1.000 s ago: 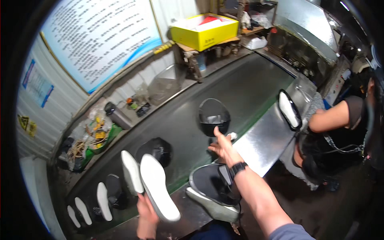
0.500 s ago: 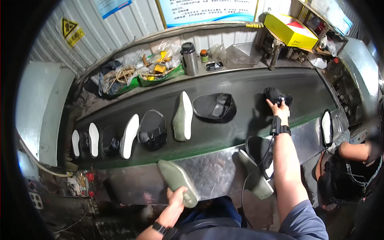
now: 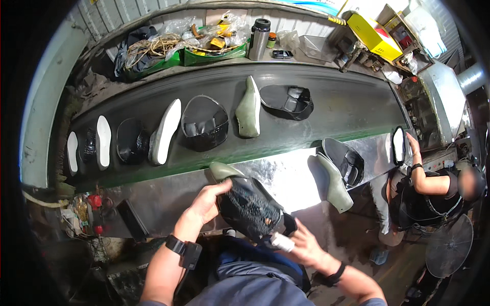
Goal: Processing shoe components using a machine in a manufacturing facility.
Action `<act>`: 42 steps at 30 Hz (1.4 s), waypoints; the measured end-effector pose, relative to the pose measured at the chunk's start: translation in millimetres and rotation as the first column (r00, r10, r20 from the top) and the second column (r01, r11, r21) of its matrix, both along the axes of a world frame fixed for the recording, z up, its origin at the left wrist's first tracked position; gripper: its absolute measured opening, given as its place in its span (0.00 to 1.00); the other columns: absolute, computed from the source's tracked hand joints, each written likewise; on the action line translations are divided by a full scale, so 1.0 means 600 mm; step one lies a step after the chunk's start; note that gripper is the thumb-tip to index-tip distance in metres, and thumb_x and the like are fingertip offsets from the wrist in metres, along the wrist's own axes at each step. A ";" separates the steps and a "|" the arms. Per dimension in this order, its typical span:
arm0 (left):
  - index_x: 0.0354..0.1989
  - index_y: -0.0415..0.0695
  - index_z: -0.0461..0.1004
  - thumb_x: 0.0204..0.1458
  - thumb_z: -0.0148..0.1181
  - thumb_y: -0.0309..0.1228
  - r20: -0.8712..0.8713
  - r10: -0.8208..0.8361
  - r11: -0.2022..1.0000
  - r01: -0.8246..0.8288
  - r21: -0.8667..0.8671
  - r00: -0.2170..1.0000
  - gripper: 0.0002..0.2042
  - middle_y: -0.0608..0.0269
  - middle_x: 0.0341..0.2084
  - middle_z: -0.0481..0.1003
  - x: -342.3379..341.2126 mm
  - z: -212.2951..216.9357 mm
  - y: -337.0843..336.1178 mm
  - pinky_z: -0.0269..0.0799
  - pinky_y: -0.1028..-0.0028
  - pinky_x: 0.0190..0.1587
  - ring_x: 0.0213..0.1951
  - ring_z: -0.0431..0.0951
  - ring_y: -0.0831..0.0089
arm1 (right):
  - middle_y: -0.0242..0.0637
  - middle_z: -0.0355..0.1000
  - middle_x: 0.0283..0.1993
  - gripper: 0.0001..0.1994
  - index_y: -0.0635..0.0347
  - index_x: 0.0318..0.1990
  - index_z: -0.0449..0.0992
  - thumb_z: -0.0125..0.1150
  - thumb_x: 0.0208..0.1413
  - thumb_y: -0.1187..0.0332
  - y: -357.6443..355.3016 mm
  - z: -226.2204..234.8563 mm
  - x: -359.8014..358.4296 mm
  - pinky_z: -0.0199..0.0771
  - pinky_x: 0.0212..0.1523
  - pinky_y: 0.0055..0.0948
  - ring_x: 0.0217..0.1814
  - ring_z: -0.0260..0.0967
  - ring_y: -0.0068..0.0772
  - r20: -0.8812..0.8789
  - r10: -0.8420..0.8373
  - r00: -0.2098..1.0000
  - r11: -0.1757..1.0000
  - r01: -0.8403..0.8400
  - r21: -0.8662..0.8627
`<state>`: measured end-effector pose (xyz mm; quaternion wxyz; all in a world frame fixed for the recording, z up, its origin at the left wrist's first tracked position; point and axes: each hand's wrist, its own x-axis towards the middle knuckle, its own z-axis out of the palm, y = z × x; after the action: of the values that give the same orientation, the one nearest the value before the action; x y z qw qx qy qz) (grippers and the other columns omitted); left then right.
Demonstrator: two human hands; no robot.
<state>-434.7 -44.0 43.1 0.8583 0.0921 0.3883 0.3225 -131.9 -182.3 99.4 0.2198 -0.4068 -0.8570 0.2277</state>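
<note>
My left hand (image 3: 206, 201) grips the left side of a black upper (image 3: 250, 206), its thumb on the glossy face and its fingers out of sight behind. My right hand (image 3: 306, 247) pinches the lower right end, with a white wrapping (image 3: 282, 242) on one digit. The upper hangs across the near edge of the metal bench (image 3: 173, 206). A green shoe form (image 3: 222, 171) pokes out past its far end — I can't tell whether my left hand bears that too, or the bench does. There's my main worry: if the form is only trapped behind the upper, a loosened left grip could let it slide away. Pulling harder on the right than on the left could twist or crease the upper, and the wrapping might slip on that shine. Off to the right, a second green form (image 3: 334, 186) lies just beside another black upper (image 3: 352, 166), overhanging the edge — a wide swing of my right arm could knock it down.
</note>
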 end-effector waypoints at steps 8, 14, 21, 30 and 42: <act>0.39 0.38 0.82 0.54 0.67 0.36 -0.815 0.549 0.788 0.213 0.578 0.183 0.12 0.57 0.31 0.80 -0.006 -0.101 0.057 0.74 0.64 0.42 0.35 0.80 0.63 | 0.45 0.70 0.52 0.28 0.63 0.50 0.77 0.78 0.37 0.69 0.001 -0.147 -0.093 0.67 0.65 0.57 0.54 0.69 0.50 -0.086 -0.092 0.992 0.978 0.107 0.182; 0.39 0.41 0.81 0.59 0.60 0.39 -0.831 0.554 0.814 0.241 0.529 -0.047 0.13 0.48 0.34 0.79 0.025 -0.102 0.060 0.72 0.58 0.48 0.41 0.80 0.50 | 0.63 0.34 0.78 0.68 0.68 0.75 0.35 0.85 0.35 0.60 0.058 -0.188 -0.096 0.41 0.76 0.46 0.81 0.34 0.58 -0.381 -0.342 0.859 0.910 0.202 -0.361; 0.45 0.35 0.76 0.44 0.71 0.55 -0.983 0.176 0.972 0.169 0.164 -0.058 0.33 0.42 0.44 0.78 0.088 -0.074 0.008 0.73 0.57 0.53 0.49 0.79 0.50 | 0.62 0.51 0.72 0.50 0.69 0.72 0.49 0.76 0.45 0.68 -0.004 -0.184 -0.038 0.52 0.74 0.47 0.76 0.50 0.62 -0.293 -0.152 0.944 0.958 0.068 -0.278; 0.44 0.35 0.73 0.40 0.71 0.48 -0.978 0.206 0.975 0.092 0.204 -0.016 0.30 0.40 0.41 0.78 0.096 -0.079 0.014 0.73 0.53 0.52 0.46 0.79 0.45 | 0.60 0.49 0.74 0.47 0.68 0.71 0.51 0.69 0.41 0.70 0.037 -0.201 -0.015 0.37 0.77 0.53 0.79 0.42 0.61 -0.353 -0.052 0.934 0.881 -0.124 -0.456; 0.34 0.37 0.74 0.41 0.71 0.41 -0.754 0.650 0.705 -0.300 0.643 -0.090 0.19 0.56 0.27 0.80 -0.144 0.147 -0.215 0.76 0.66 0.38 0.31 0.80 0.68 | 0.44 0.64 0.67 0.37 0.64 0.73 0.45 0.58 0.66 0.59 0.130 -0.006 -0.277 0.61 0.66 0.43 0.68 0.61 0.40 -0.310 -0.402 0.861 -0.070 -0.367 -0.928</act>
<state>-520.9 -172.9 131.4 0.1885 0.2456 0.7993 0.5151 -298.0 -104.4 95.9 0.0694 -0.3689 -0.3093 0.8738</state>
